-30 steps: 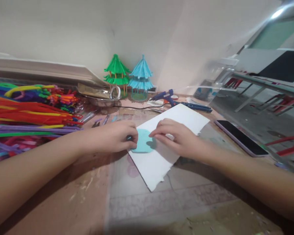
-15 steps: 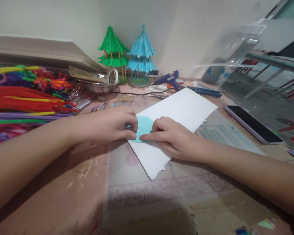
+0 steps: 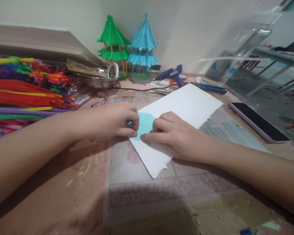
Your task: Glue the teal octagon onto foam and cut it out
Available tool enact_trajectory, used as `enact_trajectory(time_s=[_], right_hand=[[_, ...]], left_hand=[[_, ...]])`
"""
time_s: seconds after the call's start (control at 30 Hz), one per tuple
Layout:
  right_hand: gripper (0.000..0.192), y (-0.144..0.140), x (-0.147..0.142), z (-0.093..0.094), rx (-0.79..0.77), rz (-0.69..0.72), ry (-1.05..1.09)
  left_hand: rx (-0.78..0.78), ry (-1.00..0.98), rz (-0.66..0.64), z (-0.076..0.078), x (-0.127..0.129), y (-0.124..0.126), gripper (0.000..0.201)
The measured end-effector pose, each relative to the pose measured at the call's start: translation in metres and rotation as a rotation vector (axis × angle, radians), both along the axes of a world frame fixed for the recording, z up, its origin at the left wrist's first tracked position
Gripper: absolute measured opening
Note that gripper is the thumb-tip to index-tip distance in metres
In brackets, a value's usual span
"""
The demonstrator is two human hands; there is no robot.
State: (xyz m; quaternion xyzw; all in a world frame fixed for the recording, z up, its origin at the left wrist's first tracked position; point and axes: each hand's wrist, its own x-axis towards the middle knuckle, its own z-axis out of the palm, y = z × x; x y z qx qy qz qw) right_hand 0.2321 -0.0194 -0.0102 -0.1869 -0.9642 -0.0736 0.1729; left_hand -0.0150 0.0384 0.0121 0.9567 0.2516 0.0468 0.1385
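A light-blue rounded sheet [image 3: 146, 122], perhaps paper or foam, lies on the left corner of a white board [image 3: 181, 106]. At its left edge my left hand [image 3: 119, 120] is closed, with thumb and curled fingers pinching the rim. From the right, my right hand [image 3: 178, 137] presses down on the blue sheet, a fingertip near its lower edge and the other fingers curled in. Part of the sheet is hidden behind the fingers. The white board rests at a slant on a printed plastic sheet, and its near end is ragged.
Bundles of coloured pipe cleaners [image 3: 26, 94] lie at left by a metal bowl [image 3: 98, 81]. Behind stand a green pagoda model [image 3: 111, 36] and a blue one [image 3: 144, 39]. A glue gun [image 3: 173, 75] and a phone [image 3: 259, 122] are at right.
The view has shifted slightly, so the background sits a bit higher and farther right at that side. Both hands keep nearly the same hold on the blue sheet.
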Motion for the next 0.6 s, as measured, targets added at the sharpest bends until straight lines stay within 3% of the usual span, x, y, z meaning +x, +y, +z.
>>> enact_trajectory(time_s=[0.17,0.33,0.6], right_hand=[[0.029,-0.002,-0.002,0.000,0.065,-0.025,-0.061],[0.028,-0.002,0.000,-0.007,-0.018,-0.073,0.100],[0.028,0.000,-0.001,-0.009,-0.069,-0.031,0.164]], left_hand=[[0.004,0.016,0.016,0.003,0.005,-0.005,0.013],[0.002,0.065,0.065,0.009,0.012,-0.012,0.018],[0.029,0.050,0.035,0.002,0.011,-0.009,0.020]])
